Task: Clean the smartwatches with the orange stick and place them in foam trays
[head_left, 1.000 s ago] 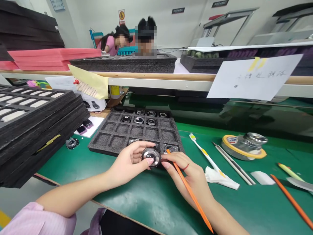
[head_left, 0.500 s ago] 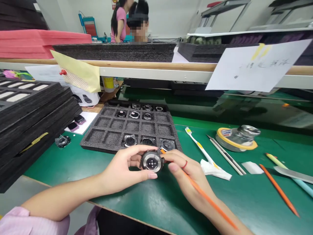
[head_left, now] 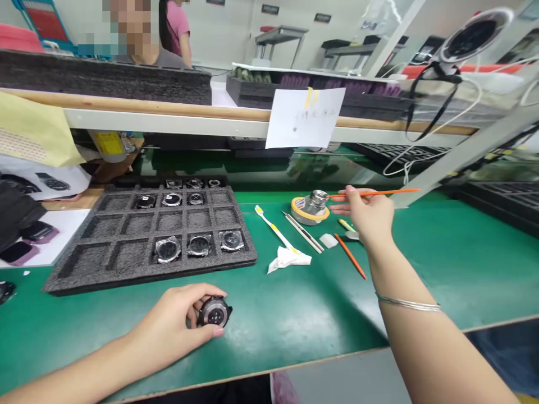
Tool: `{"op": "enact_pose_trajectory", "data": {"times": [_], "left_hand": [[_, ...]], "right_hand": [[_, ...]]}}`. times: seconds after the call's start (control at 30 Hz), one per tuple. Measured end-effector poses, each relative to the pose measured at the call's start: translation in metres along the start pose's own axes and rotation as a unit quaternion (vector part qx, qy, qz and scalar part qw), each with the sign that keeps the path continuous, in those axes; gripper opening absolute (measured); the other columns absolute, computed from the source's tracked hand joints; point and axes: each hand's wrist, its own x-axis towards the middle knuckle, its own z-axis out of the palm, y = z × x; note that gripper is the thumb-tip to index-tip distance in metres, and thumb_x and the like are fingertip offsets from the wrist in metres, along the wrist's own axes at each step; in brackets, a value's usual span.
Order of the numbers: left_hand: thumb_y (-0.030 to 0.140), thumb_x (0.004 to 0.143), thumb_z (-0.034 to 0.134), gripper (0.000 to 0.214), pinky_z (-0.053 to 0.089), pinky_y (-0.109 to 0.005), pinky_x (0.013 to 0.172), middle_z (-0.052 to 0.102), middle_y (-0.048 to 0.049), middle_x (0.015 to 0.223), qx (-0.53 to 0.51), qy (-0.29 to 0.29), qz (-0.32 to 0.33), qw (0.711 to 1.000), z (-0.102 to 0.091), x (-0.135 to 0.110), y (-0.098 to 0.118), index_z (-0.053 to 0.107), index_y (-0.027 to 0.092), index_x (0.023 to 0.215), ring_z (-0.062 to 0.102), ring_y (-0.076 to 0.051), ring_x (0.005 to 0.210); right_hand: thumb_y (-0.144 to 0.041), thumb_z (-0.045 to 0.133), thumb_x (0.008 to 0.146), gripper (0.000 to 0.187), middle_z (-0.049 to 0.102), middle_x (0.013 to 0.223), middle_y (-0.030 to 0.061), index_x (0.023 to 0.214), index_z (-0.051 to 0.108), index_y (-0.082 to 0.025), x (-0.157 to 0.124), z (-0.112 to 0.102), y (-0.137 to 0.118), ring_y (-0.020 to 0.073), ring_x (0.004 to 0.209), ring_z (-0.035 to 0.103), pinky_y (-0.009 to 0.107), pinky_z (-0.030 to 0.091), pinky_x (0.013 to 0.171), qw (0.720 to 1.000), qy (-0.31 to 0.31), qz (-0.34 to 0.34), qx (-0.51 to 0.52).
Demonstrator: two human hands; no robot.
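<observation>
My left hand point(head_left: 187, 317) is closed round the rim of a black watch case point(head_left: 214, 312), its back with the sensor turned towards me, just above the green table. Out to the right, my right hand point(head_left: 368, 216) grips a thin orange stick point(head_left: 400, 192). The stick's left tip meets the top of a small bottle with a metal lid point(head_left: 319, 195), which stands inside a yellow tape roll point(head_left: 298, 214); whether the tip touches the lid I cannot tell. Behind my left hand lies a grey foam tray point(head_left: 138, 227) with several wrapped watch cases point(head_left: 199, 245) in its pockets.
A toothbrush point(head_left: 273, 227), white tweezers-like sticks point(head_left: 303, 233), a crumpled tissue point(head_left: 288, 258) and a second orange stick point(head_left: 351, 258) lie mid-table. A shelf edge point(head_left: 202, 119) with a taped paper point(head_left: 303, 120) crosses behind. A person point(head_left: 143, 33) is beyond it.
My right hand has moved away from the watch case to the bottle at the right, carrying the orange stick. My left hand still holds the watch case. The view has swung right.
</observation>
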Motion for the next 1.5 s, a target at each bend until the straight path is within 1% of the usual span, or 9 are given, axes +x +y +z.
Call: {"op": "enact_pose_trajectory", "data": {"times": [0.2, 0.3, 0.37, 0.43, 0.57, 0.63, 0.7, 0.87, 1.5], "left_hand": [[0.036, 0.079, 0.075, 0.041, 0.043, -0.024, 0.064, 0.07, 0.0008, 0.088, 0.039, 0.019, 0.036, 0.998, -0.004, 0.005, -0.002, 0.07, 0.026, 0.118, 0.051, -0.012, 0.06], [0.034, 0.082, 0.071, 0.04, 0.045, -0.024, 0.067, 0.07, 0.0011, 0.087, 0.009, -0.007, 0.032, 0.999, -0.007, 0.006, -0.002, 0.069, 0.025, 0.121, 0.055, -0.012, 0.062], [0.031, 0.082, 0.071, 0.039, 0.045, -0.024, 0.067, 0.069, 0.0024, 0.081, -0.005, -0.012, 0.033, 0.999, -0.008, 0.007, -0.003, 0.07, 0.024, 0.121, 0.057, -0.012, 0.062], [0.029, 0.082, 0.073, 0.037, 0.045, -0.023, 0.066, 0.068, 0.0028, 0.076, -0.011, -0.011, 0.036, 0.999, -0.007, 0.007, -0.004, 0.072, 0.024, 0.118, 0.057, -0.012, 0.061], [0.029, 0.082, 0.074, 0.032, 0.046, -0.023, 0.064, 0.074, -0.0006, 0.086, -0.031, -0.014, 0.042, 0.999, -0.006, 0.008, -0.004, 0.074, 0.022, 0.113, 0.058, -0.012, 0.061], [0.03, 0.083, 0.074, 0.032, 0.047, -0.023, 0.064, 0.075, -0.0014, 0.089, -0.035, -0.017, 0.042, 0.998, -0.006, 0.009, -0.003, 0.073, 0.021, 0.114, 0.058, -0.012, 0.061], [0.031, 0.083, 0.073, 0.032, 0.047, -0.023, 0.064, 0.075, -0.001, 0.087, -0.033, -0.021, 0.039, 0.998, -0.006, 0.01, -0.002, 0.073, 0.021, 0.114, 0.058, -0.012, 0.061], [0.032, 0.085, 0.073, 0.033, 0.047, -0.024, 0.066, 0.073, 0.0004, 0.084, -0.011, -0.022, 0.046, 0.999, -0.006, 0.01, -0.003, 0.073, 0.023, 0.117, 0.059, -0.013, 0.063], [0.03, 0.087, 0.073, 0.028, 0.043, -0.023, 0.066, 0.068, 0.0026, 0.078, 0.016, -0.004, 0.063, 0.998, -0.004, 0.008, -0.003, 0.073, 0.022, 0.114, 0.057, -0.013, 0.066]], "right_hand": [[-0.048, 0.078, 0.075, 0.025, 0.074, 0.069, 0.005, 0.069, 0.064, -0.028, -0.003, 0.002, -0.007, 0.0303, 0.07, 0.074, 0.057, 0.06, 0.072, 0.999, -0.029, -0.009, -0.022], [-0.043, 0.077, 0.078, 0.019, 0.076, 0.077, 0.0066, 0.073, 0.068, -0.027, -0.029, 0.003, -0.025, 0.0331, 0.085, 0.076, 0.058, 0.058, 0.084, 0.998, -0.037, -0.02, -0.04], [-0.042, 0.074, 0.083, 0.016, 0.078, 0.086, 0.0059, 0.078, 0.069, -0.028, -0.066, 0.007, -0.037, 0.0332, 0.093, 0.075, 0.059, 0.056, 0.092, 0.998, -0.037, -0.034, -0.043], [-0.041, 0.068, 0.089, 0.012, 0.078, 0.09, 0.0039, 0.085, 0.07, -0.03, -0.118, 0.013, -0.045, 0.0283, 0.093, 0.075, 0.053, 0.058, 0.093, 0.996, -0.077, -0.046, -0.032], [-0.034, 0.071, 0.088, 0.011, 0.076, 0.075, 0.0025, 0.083, 0.071, -0.024, -0.227, 0.024, -0.047, 0.02, 0.07, 0.075, 0.034, 0.064, 0.066, 0.969, -0.234, -0.081, 0.006], [-0.025, 0.069, 0.09, 0.003, 0.078, 0.08, 0.0028, 0.087, 0.068, -0.023, -0.262, 0.027, -0.046, 0.018, 0.07, 0.076, 0.028, 0.063, 0.062, 0.958, -0.266, -0.104, 0.035], [-0.019, 0.066, 0.091, 0.005, 0.077, 0.083, 0.0029, 0.09, 0.065, -0.024, -0.28, 0.028, -0.047, 0.0174, 0.074, 0.076, 0.026, 0.062, 0.064, 0.953, -0.269, -0.138, 0.037], [-0.011, 0.061, 0.092, 0.014, 0.075, 0.085, 0.002, 0.088, 0.058, -0.024, -0.283, 0.029, -0.052, 0.0136, 0.074, 0.074, 0.022, 0.06, 0.066, 0.947, -0.269, -0.173, 0.006], [-0.012, 0.06, 0.093, 0.016, 0.069, 0.08, -0.001, 0.083, 0.053, -0.023, -0.287, 0.037, -0.057, 0.0109, 0.066, 0.068, 0.02, 0.053, 0.058, 0.96, -0.254, -0.116, 0.022]]}}
